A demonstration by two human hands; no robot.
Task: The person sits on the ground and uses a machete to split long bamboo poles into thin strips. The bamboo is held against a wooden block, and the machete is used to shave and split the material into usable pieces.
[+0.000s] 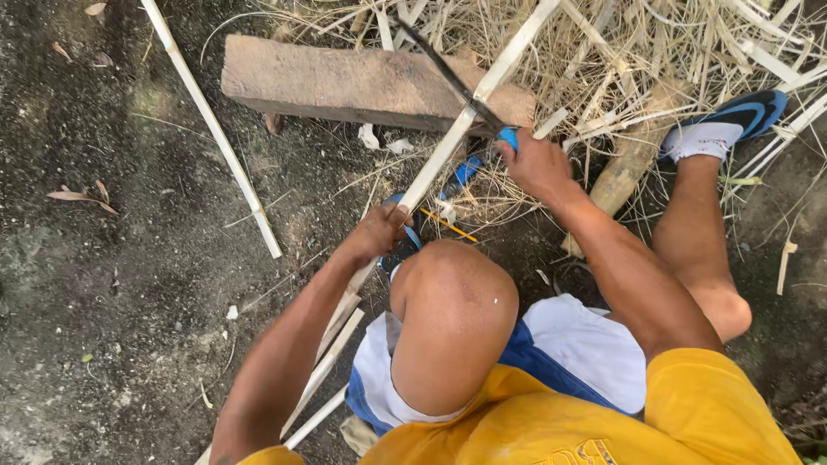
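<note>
My left hand (379, 231) grips a long pale bamboo strip (482, 90) that runs diagonally from below my knee up over a wooden block (345, 84). My right hand (536, 162) holds a knife with a blue handle (509, 135); its dark blade (439, 65) lies across the strip where the strip rests on the block. My bent left knee (452, 297) sits between my arms. My right foot in a white sock and blue sandal (732, 120) is planted at the upper right.
Another bamboo strip (211, 125) lies on the dark soil at left. More strips (332, 357) lie under my left arm. A heap of dry shavings and slats (655, 43) fills the top right. A blue-handled tool (465, 172) lies near the block.
</note>
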